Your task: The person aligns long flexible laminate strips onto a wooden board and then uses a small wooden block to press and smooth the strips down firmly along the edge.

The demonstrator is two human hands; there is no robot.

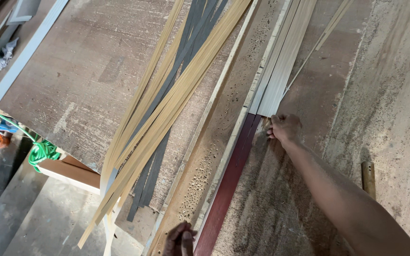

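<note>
Fingers of the right hand (284, 129) pinched the pale strip (281, 61) end over the red board (228, 182). Left hand (180, 239) gripped that board's near end; any slip risked a crooked, misaligned strip.

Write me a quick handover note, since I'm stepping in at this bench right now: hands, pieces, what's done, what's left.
Right hand pinches the near end of the pale edge strips where they meet the dark red board.
Left hand rests at the red board's near end, by the drilled wooden strip.
Loose tan and grey strips lie fanned on the workbench.
Done: pale strips laid in line with the board.
Left: the red face is bare.
</note>
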